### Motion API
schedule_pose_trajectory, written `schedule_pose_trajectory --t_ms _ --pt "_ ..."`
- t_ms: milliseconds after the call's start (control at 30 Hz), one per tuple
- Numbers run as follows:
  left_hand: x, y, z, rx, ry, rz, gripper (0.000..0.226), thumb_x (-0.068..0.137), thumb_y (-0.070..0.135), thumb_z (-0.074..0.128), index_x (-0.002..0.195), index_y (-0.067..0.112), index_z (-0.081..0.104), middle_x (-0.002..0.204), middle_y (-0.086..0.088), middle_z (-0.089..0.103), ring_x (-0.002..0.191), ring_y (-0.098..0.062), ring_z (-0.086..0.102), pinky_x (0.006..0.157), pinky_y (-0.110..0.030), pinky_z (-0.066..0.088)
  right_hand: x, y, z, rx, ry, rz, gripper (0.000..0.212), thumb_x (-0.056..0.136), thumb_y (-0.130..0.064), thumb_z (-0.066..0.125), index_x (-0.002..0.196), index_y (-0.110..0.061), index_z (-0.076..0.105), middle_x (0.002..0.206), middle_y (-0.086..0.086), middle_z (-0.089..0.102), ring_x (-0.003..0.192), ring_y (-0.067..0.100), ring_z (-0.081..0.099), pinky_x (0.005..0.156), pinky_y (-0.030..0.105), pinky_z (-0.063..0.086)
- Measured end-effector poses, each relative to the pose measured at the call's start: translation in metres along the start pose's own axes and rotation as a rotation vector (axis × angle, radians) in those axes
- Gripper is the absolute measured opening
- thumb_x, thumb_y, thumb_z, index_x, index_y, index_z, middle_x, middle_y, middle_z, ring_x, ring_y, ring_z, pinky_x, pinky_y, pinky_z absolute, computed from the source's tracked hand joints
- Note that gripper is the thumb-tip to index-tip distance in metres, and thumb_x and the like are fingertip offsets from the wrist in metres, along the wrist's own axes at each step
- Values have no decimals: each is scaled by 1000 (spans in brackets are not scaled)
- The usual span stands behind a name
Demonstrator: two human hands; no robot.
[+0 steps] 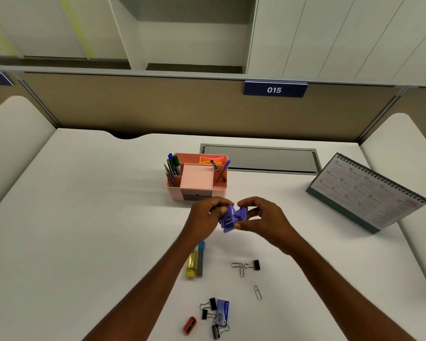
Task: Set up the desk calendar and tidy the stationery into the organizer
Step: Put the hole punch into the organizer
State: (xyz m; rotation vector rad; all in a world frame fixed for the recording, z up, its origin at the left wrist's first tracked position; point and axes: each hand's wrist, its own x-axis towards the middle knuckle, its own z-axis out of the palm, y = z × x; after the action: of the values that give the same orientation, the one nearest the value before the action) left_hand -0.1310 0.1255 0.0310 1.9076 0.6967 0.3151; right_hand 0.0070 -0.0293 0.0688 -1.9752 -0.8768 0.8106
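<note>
Both hands hold a small purple stapler just above the desk, in front of the pink organizer. My left hand pinches its left end and my right hand grips its right end. The organizer holds pens and pencils on its left and a purple pen on its right. The desk calendar stands open at the right. Loose on the desk nearer me lie a yellow lighter-like tube, a grey lead case, paper clips, binder clips, a staple box and a red sharpener.
A grey cable hatch is set into the white desk behind the organizer. A tan partition with a "015" sign closes the back. One more paper clip lies alone at the right of the loose items.
</note>
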Motion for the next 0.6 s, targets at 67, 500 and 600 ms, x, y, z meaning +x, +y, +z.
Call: schedule_pose_trajectory --t_ms 67,500,600 --pt "9 10 -9 -50 21 20 24 103 9 61 111 28 73 100 11 73 93 -9 71 79 -16 58 4 -16 -9 52 17 -20 50 66 -23 95 109 -30 69 106 -12 74 90 7 72 74 27 62" --pt "62 30 -30 -127 370 -187 43 104 0 54 141 19 63 135 -2 69 125 -22 65 99 -46 59 88 -64 -10 19 257 -128 48 70 -19 94 111 -17 70 100 -2 74 82 12 70 67 21 58" --pt "63 25 -28 -65 347 -207 45 102 0 58 143 18 61 141 -3 66 131 -25 60 101 -47 58 99 -59 -1 -20 246 -112 47 74 -16 91 115 -13 68 106 3 72 84 12 68 65 15 55"
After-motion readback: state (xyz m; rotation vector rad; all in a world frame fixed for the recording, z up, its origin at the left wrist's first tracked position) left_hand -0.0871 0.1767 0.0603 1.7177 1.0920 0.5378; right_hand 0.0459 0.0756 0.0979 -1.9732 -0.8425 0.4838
